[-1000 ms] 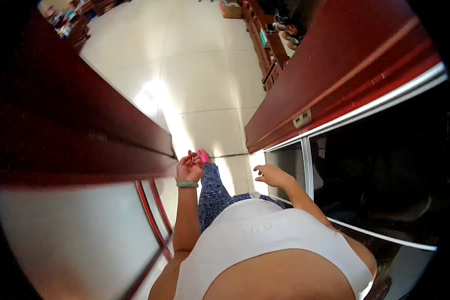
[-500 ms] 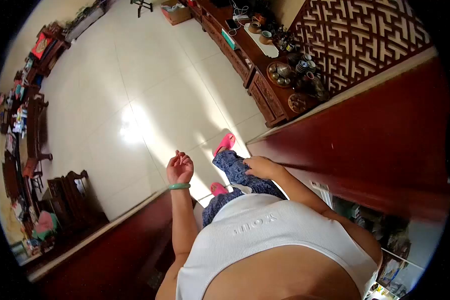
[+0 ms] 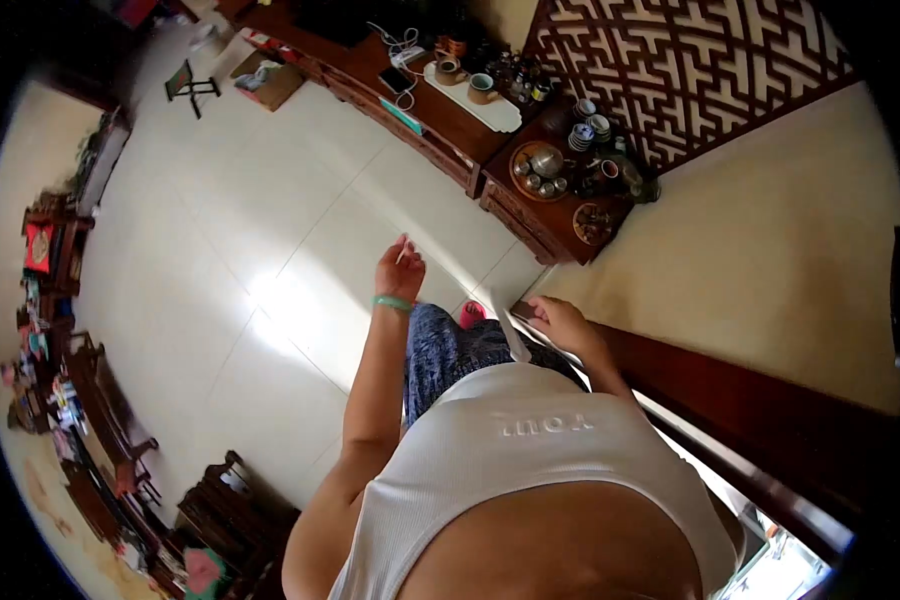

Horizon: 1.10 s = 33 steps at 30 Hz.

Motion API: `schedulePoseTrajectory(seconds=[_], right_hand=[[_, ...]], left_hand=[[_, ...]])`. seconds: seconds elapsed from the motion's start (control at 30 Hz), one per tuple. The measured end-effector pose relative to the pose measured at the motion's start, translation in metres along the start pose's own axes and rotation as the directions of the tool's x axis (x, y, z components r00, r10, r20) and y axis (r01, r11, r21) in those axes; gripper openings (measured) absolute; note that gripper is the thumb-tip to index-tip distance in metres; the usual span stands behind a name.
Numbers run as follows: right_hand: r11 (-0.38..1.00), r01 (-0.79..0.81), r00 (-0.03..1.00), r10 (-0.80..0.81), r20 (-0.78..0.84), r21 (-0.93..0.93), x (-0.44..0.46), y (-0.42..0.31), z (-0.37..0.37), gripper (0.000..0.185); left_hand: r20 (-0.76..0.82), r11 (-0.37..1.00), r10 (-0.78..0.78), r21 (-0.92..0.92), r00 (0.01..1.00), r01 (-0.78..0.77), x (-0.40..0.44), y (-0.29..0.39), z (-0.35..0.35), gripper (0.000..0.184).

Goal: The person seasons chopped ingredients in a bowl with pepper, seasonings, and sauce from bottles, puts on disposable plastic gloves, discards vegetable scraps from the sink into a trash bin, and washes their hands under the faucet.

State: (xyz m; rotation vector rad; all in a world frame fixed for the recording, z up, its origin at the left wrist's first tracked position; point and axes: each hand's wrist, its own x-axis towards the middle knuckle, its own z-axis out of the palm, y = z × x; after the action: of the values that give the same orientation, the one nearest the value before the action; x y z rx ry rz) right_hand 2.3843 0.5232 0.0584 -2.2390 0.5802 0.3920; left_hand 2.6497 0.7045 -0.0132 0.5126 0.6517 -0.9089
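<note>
My left hand (image 3: 401, 270), with a green bangle (image 3: 393, 302) at the wrist, is raised over the tiled floor with its fingers loosely curled and nothing visible in them. My right hand (image 3: 558, 322) hangs at my right side, close to the dark red door frame (image 3: 670, 392), its fingers bent; whether it touches the frame or holds anything is unclear. Between the hands are my blue patterned trousers (image 3: 440, 350) with a white tie (image 3: 510, 330). One pink slipper (image 3: 472, 314) shows beyond them.
A long carved wooden cabinet (image 3: 450, 150) bears cups, a white tray (image 3: 475, 100) and a round tray of small pots (image 3: 538, 172). Beyond it stand a cardboard box (image 3: 270, 86) and a small folding stand (image 3: 192, 88). Dark wooden chairs (image 3: 225, 510) line the left. Lattice (image 3: 680, 70) covers the right wall.
The view has passed through the doorway and turned, bringing the cabinet and right wall closer. My left hand has moved farther forward, and my right hand has shifted from over the trousers towards the frame.
</note>
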Motion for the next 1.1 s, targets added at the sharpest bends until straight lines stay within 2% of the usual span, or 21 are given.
schedulePoseTrajectory(seconds=[0.07,0.1,0.13,0.2,0.27,0.3,0.37,0.4,0.47,0.5,0.6,0.63,0.67,0.73,0.77,0.8,0.9,0.93,1.0,1.03,1.1], right_hand=[[0.965,-0.17,0.985,0.164,0.044,0.199,0.001,-0.003,0.0,0.035],[0.956,-0.201,0.98,0.199,0.028,0.212,0.003,0.009,0.009,0.037],[0.962,-0.248,0.969,0.247,0.022,0.116,0.005,0.014,0.015,0.039],[0.929,-0.317,0.945,0.327,-0.026,0.192,0.011,0.009,0.022,0.037],[0.889,-0.369,0.915,0.399,-0.061,0.272,0.021,0.015,0.038,0.036],[0.85,-0.404,0.888,0.453,-0.078,0.338,0.022,0.014,0.05,0.034],[0.834,-0.429,0.852,0.501,-0.151,0.347,0.027,0.016,0.078,0.029],[0.805,-0.439,0.822,0.539,-0.184,0.398,0.028,0.017,0.094,0.029],[0.644,-0.49,0.737,0.666,-0.115,0.587,0.033,0.008,0.117,0.03],[0.576,-0.618,0.678,0.735,-0.008,0.535,0.038,0.001,0.118,0.029],[0.546,-0.626,0.674,0.738,0.034,0.557,0.041,0.035,0.171,0.028],[0.286,-0.493,0.634,0.765,0.114,0.822,0.045,0.063,0.216,0.029],[-0.015,-0.287,0.613,0.766,0.195,0.958,0.055,0.095,0.262,0.029],[0.155,-0.086,0.706,0.707,-0.05,0.984,0.099,0.146,0.282,0.032],[0.031,0.053,0.684,0.727,-0.059,0.998,0.135,0.151,0.25,0.033],[-0.105,0.138,0.6,0.8,0.001,0.985,0.173,0.17,0.233,0.033],[-0.316,0.437,0.493,0.867,0.069,0.842,0.268,0.251,0.225,0.035],[-0.358,0.512,0.389,0.907,0.161,0.781,0.29,0.258,0.204,0.031],[-0.471,0.661,0.538,0.84,0.068,0.584,0.333,0.317,0.23,0.018],[-0.48,0.665,0.542,0.837,0.072,0.572,0.346,0.326,0.226,0.018],[-0.403,0.715,0.554,0.825,-0.111,0.571,0.368,0.33,0.214,0.011]], left_hand=[[-0.061,0.936,0.033,0.352,0.998,-0.009,0.053,-0.011,0.002,0.027],[-0.053,0.884,-0.004,0.467,0.999,0.028,0.083,-0.018,-0.004,0.028],[-0.047,0.818,-0.049,0.572,0.998,0.067,0.121,-0.025,-0.013,0.03],[-0.241,0.725,-0.134,0.637,0.961,0.261,0.21,-0.046,-0.04,0.027],[-0.449,0.572,-0.173,0.679,0.877,0.461,0.26,-0.065,-0.015,0.034],[-0.463,0.545,-0.189,0.685,0.866,0.484,0.292,-0.073,-0.019,0.034],[-0.28,0.613,-0.251,0.695,0.927,0.376,0.371,-0.097,-0.05,0.041],[-0.29,0.592,-0.269,0.703,0.918,0.395,0.403,-0.106,-0.059,0.041],[-0.262,0.614,-0.175,0.725,0.949,0.313,0.456,-0.125,-0.082,0.038],[-0.243,0.624,-0.126,0.734,0.962,0.268,0.479,-0.135,-0.091,0.036],[-0.188,0.63,0.045,0.768,0.981,0.118,0.524,-0.162,-0.12,0.033],[-0.118,0.495,0.067,0.866,0.991,0.069,0.489,-0.153,-0.091,0.031],[-0.037,0.352,0.075,0.936,0.996,0.008,0.457,-0.146,-0.053,0.029],[-0.08,0.609,0.054,0.792,0.995,0.031,0.45,-0.143,-0.038,0.024],[0.006,0.613,0.07,0.789,0.998,-0.048,0.45,-0.141,-0.039,0.022],[0.041,0.445,0.126,0.891,0.991,-0.093,0.442,-0.141,-0.027,0.017],[-0.008,0.439,0.1,0.898,0.995,-0.037,0.454,-0.134,-0.032,0.013],[0.134,0.179,0.019,0.974,0.991,-0.136,0.48,-0.125,-0.051,0.01],[0.258,-0.09,-0.094,0.96,0.962,-0.267,0.498,-0.119,-0.063,0.008],[0.27,-0.092,-0.089,0.956,0.959,-0.278,0.498,-0.116,-0.067,0.007],[0.06,0.171,-0.134,0.985,0.989,-0.037,0.501,-0.109,-0.066,0.01]])
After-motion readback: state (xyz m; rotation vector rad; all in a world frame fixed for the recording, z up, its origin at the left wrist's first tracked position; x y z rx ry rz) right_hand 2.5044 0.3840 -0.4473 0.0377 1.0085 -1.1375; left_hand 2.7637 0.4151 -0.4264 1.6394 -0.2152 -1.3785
